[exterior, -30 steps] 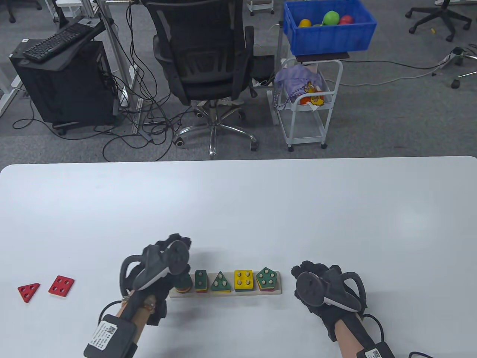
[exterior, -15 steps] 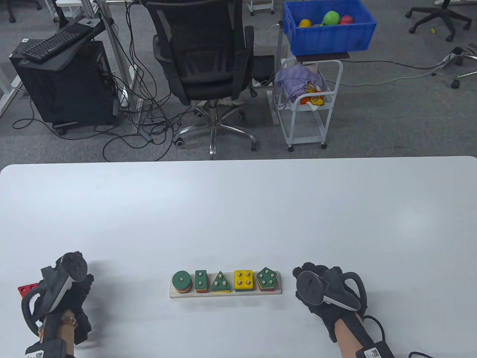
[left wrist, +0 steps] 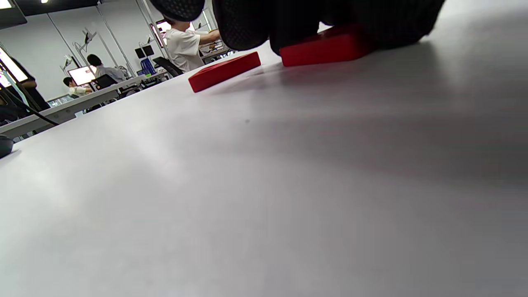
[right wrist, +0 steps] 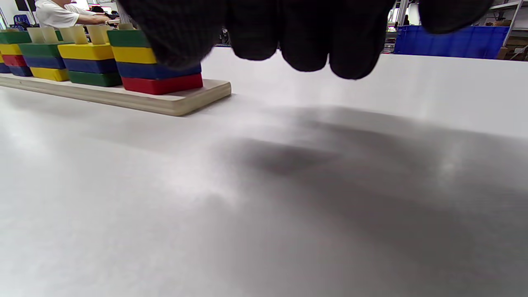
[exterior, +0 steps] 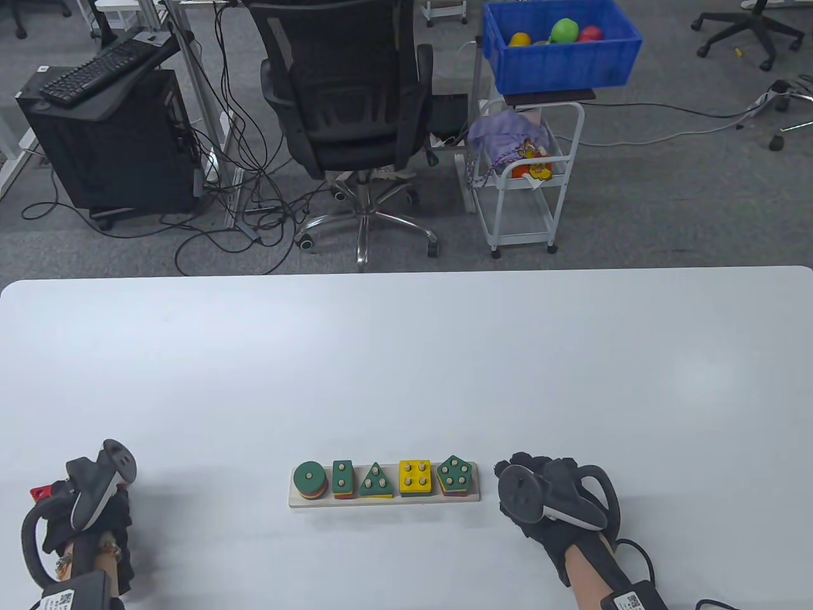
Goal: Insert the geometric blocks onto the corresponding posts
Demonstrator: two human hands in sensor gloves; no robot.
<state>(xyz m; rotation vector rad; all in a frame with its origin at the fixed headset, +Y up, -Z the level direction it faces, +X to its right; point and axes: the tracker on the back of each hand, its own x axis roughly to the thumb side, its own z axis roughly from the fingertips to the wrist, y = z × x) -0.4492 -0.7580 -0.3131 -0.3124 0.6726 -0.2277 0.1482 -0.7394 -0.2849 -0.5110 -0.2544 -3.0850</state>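
Note:
The wooden post board [exterior: 384, 502] carries five stacks: green circle [exterior: 310, 473], green rectangle [exterior: 343, 475], green triangle [exterior: 376, 481], yellow square [exterior: 415, 475] and green pentagon [exterior: 456, 473]. My left hand [exterior: 82, 502] is at the far left over the two loose red blocks. Only a corner of the red triangle [exterior: 39, 492] shows there. In the left wrist view my fingers [left wrist: 297, 29] curl down round a red block [left wrist: 326, 47] that lies flat on the table, with the other red block [left wrist: 225, 72] beside it. My right hand [exterior: 527, 476] rests just right of the board and holds nothing.
The board's right end [right wrist: 177, 103] with the pentagon stack [right wrist: 156, 62] lies just left of my right fingers [right wrist: 305, 41]. Beyond the white table [exterior: 406, 356] stand an office chair [exterior: 349, 95], a white cart [exterior: 521, 178] and a blue bin [exterior: 559, 51].
My left hand has gone from the board's left end to the far left and come down over the red blocks, covering the square one. The right hand has barely shifted.

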